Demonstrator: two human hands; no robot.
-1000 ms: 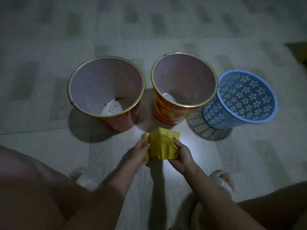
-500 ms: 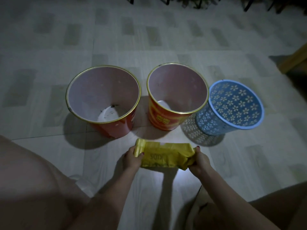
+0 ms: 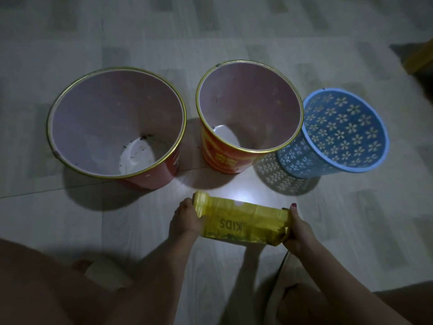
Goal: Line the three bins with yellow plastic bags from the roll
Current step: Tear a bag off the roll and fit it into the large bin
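Head view shows your left hand (image 3: 185,219) gripping the yellow roll (image 3: 200,204) and your right hand (image 3: 298,227) pinching the unrolled yellow bag (image 3: 243,227) stretched between them, low over the tiled floor (image 3: 351,219), just before three unlined bins: large red bin (image 3: 164,170), smaller red bin (image 3: 222,158), blue perforated bin (image 3: 304,165).

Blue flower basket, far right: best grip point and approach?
Grip the solid rim of the blue basket on its near right edge, coming from above. It stands apart on that side, mouth open upward; the middle red bin crowds its left.
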